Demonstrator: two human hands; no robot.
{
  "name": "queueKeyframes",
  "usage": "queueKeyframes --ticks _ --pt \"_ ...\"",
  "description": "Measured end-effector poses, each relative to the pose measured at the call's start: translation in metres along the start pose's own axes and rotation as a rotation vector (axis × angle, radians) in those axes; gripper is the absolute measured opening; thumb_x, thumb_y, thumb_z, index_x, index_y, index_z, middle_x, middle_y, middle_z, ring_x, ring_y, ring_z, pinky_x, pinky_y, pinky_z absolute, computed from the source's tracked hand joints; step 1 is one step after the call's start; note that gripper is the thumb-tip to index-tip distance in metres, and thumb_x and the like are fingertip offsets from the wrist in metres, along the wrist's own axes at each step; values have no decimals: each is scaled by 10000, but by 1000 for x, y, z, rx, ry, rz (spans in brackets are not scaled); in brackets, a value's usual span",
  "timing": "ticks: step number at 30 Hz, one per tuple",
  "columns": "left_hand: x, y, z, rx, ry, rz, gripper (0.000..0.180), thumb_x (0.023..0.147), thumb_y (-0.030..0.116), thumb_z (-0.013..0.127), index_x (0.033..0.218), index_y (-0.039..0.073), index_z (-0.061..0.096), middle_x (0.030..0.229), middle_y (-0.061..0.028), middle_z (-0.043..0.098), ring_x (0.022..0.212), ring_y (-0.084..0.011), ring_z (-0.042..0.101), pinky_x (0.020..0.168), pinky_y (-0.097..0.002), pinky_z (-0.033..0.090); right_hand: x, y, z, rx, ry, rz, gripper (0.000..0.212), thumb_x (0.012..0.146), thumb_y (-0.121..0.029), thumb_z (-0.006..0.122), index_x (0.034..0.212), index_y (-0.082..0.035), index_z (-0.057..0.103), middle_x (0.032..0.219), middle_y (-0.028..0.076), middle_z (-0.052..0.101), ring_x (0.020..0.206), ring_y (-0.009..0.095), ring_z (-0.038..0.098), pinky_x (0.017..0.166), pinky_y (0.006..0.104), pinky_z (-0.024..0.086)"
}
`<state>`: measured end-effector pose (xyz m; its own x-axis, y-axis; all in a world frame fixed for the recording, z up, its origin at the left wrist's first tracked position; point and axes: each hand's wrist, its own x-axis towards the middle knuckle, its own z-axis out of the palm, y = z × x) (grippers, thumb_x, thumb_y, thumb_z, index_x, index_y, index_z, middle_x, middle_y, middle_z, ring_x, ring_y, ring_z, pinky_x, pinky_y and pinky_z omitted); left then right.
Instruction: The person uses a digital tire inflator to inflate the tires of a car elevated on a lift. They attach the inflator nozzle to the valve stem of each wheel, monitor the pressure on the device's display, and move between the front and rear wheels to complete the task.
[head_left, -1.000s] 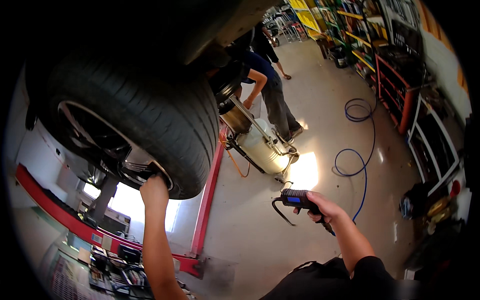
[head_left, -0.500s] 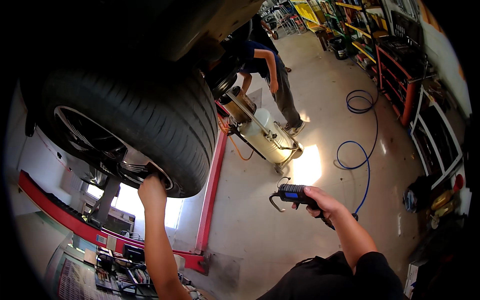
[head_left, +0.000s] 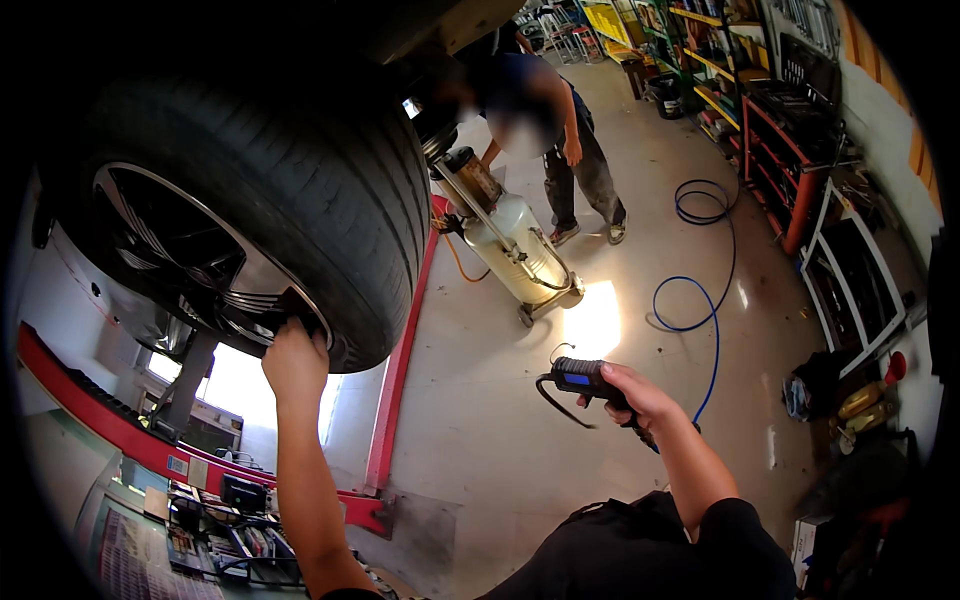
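A car wheel hangs raised at the upper left, its black tire [head_left: 375,240] around a dark and silver spoked rim [head_left: 262,272]. At the rim's lower edge my left hand [head_left: 297,362] has its fingers closed together. The fingertips are partly hidden, and whatever they grip is too small to make out. Out to the right, my right hand [head_left: 640,395] is wrapped round a black tire inflator gun [head_left: 582,378] with a small blue screen. A short black hose [head_left: 562,411] curves from the gun's front end, its tip free in the air. The gun is apart from the wheel.
A blue air hose [head_left: 717,350] loops over the floor on the right. Beyond the wheel, another person [head_left: 580,150] bends beside a cream wheeled tank [head_left: 515,250]. A red lift post [head_left: 398,370] stands by the tire. Shelves and a red tool cart [head_left: 800,190] line the right wall.
The view has shifted slightly. The co-worker leans lower over the tank. My left hand stays at the rim, and the inflator's short hose hangs in a different curve.
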<state>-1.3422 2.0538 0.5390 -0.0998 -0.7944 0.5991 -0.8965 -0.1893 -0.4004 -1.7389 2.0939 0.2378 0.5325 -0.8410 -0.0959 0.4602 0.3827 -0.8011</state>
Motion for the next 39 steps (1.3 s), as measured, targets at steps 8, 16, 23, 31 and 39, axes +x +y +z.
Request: queueKeyframes --ticks 8,16,23,31,39 --pt "2 11 -2 -52 81 11 220 921 247 637 874 31 629 868 -194 704 760 -437 697 683 -522 559 -11 20 4 18 32 18 576 1042 -527 480 1340 -40 552 1005 122 685 452 78 351 417 233 257" --pt "3 9 -8 -76 139 50 218 951 236 605 869 35 632 831 -184 709 743 -426 702 662 -504 566 -16 25 18 -5 17 27 568 1044 -520 476 1345 -44 553 1007 123 686 455 77 351 418 233 260" --pt "1 9 -9 -74 81 44 223 959 240 602 907 24 621 834 -180 715 739 -410 714 657 -490 574 -20 27 28 1 17 33 554 1047 -496 495 1371 -49 533 1007 96 695 454 61 375 409 213 274" --pt "0 3 12 -25 58 54 222 963 244 593 889 34 600 814 -164 706 718 -399 716 633 -493 577 -23 27 39 -31 58 31 548 1046 -500 494 1370 -59 534 1010 93 694 471 66 382 422 216 285" --pt "-1 2 18 -36 131 -2 203 969 229 582 889 46 623 835 -144 701 695 -388 719 616 -467 583 -22 25 48 -38 72 35 559 1043 -504 498 1394 -69 522 1017 94 693 479 73 381 434 223 279"
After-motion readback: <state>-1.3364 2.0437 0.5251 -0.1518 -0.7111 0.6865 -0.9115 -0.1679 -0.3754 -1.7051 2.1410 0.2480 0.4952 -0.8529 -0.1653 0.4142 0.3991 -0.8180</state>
